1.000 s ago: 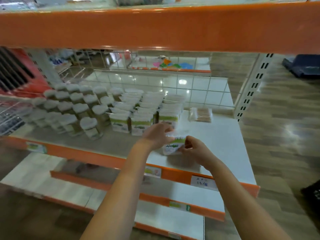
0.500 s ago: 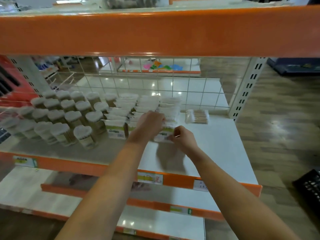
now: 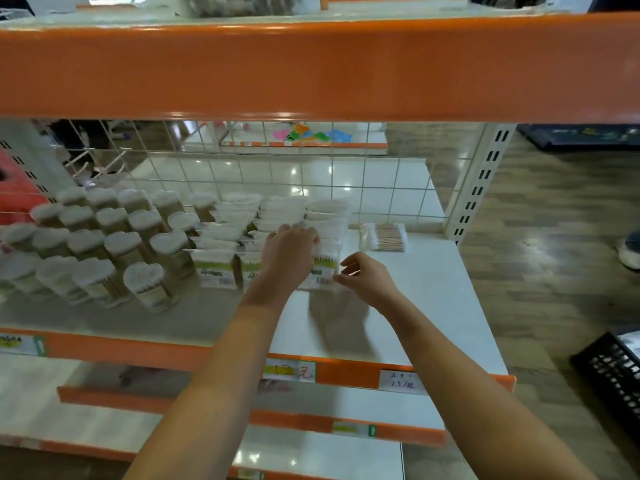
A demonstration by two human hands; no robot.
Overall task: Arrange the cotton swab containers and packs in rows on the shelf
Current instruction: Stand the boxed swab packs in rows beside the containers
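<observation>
Several tiers: white shelf (image 3: 433,306), orange edging. Heart-lidded tubs (image 3: 104,244) left; boxed packs (image 3: 221,251) centre; loose bundle (image 3: 382,237) near the mesh. Front pack (image 3: 323,271), pushed back into its row, clasped by left hand (image 3: 289,254); right hand (image 3: 367,277) pinches its corner. Price tags (image 3: 401,381) illegible.

Shelf (image 3: 433,306) right half bare; containers (image 3: 104,247) crowd left; beam (image 3: 311,67) overhead
</observation>
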